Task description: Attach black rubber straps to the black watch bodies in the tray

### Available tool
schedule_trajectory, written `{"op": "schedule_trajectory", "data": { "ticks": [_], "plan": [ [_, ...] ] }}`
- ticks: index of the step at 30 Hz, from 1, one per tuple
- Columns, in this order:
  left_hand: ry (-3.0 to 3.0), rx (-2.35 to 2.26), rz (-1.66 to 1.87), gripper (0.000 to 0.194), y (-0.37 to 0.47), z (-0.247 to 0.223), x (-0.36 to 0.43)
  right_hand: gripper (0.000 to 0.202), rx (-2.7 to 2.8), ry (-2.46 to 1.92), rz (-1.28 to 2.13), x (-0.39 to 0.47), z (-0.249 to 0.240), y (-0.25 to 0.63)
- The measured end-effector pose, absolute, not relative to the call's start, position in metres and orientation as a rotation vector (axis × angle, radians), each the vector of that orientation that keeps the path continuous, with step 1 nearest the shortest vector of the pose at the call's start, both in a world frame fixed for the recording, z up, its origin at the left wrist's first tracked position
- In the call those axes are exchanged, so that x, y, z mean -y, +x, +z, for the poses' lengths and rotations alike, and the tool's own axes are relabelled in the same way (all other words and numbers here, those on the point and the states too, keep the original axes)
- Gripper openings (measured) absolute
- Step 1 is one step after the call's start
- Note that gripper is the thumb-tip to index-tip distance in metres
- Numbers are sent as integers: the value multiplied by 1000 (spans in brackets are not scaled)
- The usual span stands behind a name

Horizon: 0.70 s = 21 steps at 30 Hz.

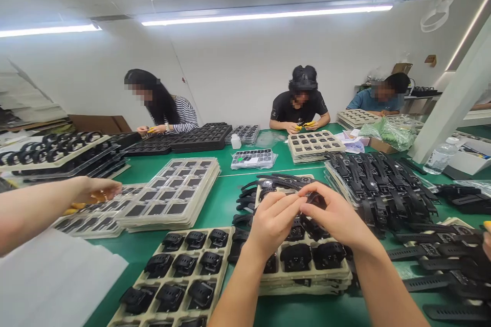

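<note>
My left hand point(273, 218) and my right hand point(334, 214) meet over a stack of beige trays point(307, 282). Between their fingertips is a black smartwatch point(316, 198), its strap curved; my fingers cover much of it. Both hands are closed on it. In the top tray below, black watches point(296, 257) sit in the compartments with straps curled. More watches with straps laid out flat hang past the far left of that tray. To the left, another beige tray point(229, 250) holds curled watches point(195, 239) in rows.
Stacked trays with flat dark pieces point(169, 195) stand at left-centre. Strapped watches point(374, 184) cover a stack at right. A co-worker's arm point(46, 207) reaches in from the left. Several people sit across the green table point(226, 202). A bottle point(441, 157) stands at right.
</note>
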<state>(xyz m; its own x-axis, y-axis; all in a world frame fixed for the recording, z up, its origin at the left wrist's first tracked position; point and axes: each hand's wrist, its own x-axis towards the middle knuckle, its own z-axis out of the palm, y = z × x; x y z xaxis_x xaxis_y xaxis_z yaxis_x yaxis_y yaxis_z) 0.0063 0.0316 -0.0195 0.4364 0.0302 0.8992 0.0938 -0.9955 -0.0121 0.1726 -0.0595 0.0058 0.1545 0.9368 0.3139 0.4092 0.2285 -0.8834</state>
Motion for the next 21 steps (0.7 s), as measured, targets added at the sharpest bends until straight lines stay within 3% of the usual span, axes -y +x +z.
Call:
{"op": "schedule_trajectory", "data": {
  "ticks": [9,15,21],
  "plan": [
    [-2742,29,-1658,25,5,-14,-42,25,1569,-1279,704,62,17,179],
    [-2398,59,-1618,30,20,-21,-26,14,1353,-1272,785,61,15,178],
    [-2163,105,-1656,32,17,-18,-17,18,1237,-1188,646,58,13,167]
  ]
}}
